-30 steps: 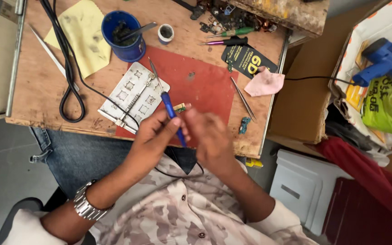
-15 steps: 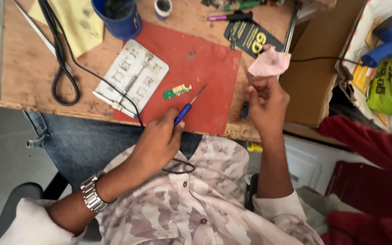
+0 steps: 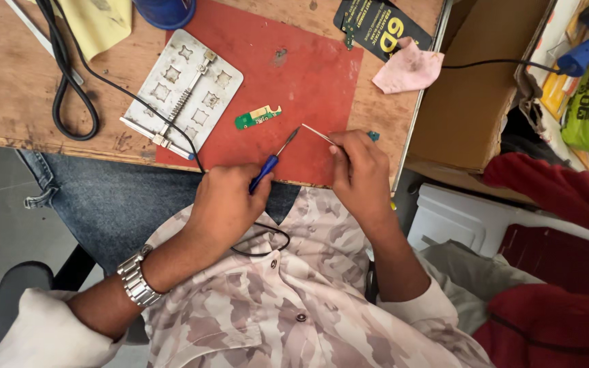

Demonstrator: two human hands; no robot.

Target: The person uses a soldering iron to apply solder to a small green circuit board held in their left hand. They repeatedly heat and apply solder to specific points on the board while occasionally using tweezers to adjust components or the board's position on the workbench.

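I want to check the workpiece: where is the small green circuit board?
The small green circuit board lies on the red mat, right of the metal holder plate.

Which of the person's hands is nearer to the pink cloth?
Right. The right hand, holding a thin wire, sits just below the pink cloth; the left hand, gripping the blue-handled soldering iron, lies farther down-left.

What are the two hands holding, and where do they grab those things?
The left hand grips a soldering iron by its blue handle. The right hand pinches a thin light-coloured strip at one end.
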